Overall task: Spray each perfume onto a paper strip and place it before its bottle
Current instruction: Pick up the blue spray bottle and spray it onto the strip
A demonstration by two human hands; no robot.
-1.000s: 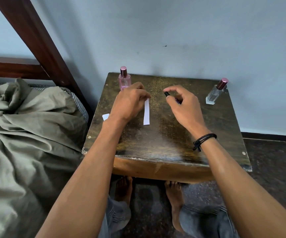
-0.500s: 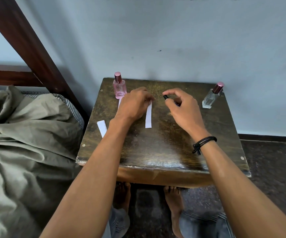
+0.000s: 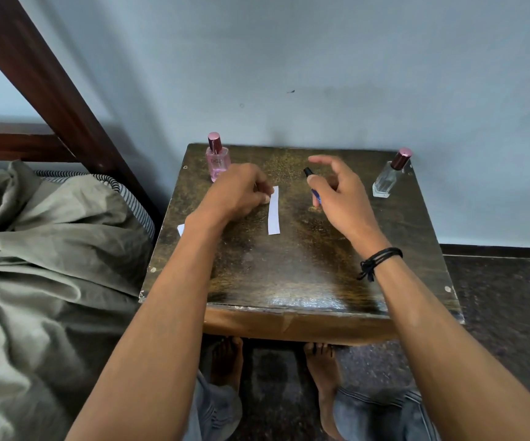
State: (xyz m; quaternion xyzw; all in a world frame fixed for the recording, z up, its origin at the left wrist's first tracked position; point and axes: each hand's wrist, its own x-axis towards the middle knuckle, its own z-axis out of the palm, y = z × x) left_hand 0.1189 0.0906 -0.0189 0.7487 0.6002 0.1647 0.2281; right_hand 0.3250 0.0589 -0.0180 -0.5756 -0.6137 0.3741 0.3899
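Note:
A white paper strip (image 3: 274, 211) lies flat on the dark wooden table (image 3: 289, 275). My left hand (image 3: 241, 194) is curled beside it, its fingertips on the strip's upper left edge. My right hand (image 3: 337, 192) holds a small blue perfume bottle (image 3: 316, 194) with a black nozzle, tilted over the table to the right of the strip. The index finger is lifted above the nozzle. A pink perfume bottle (image 3: 217, 160) stands at the back left and a clear perfume bottle (image 3: 388, 179) at the back right, both capped. My left forearm hides most of a second strip (image 3: 181, 230).
The table stands against a pale blue wall (image 3: 321, 74). A bed with a rumpled olive sheet (image 3: 44, 249) touches its left side, with a dark wooden bed post (image 3: 50, 90) behind. My bare feet (image 3: 321, 364) are on the dark floor under the table's front edge.
My right index finger has lifted up off the small bottle's nozzle and the hand has spread. My left hand has slid slightly left, uncovering the strip's top end.

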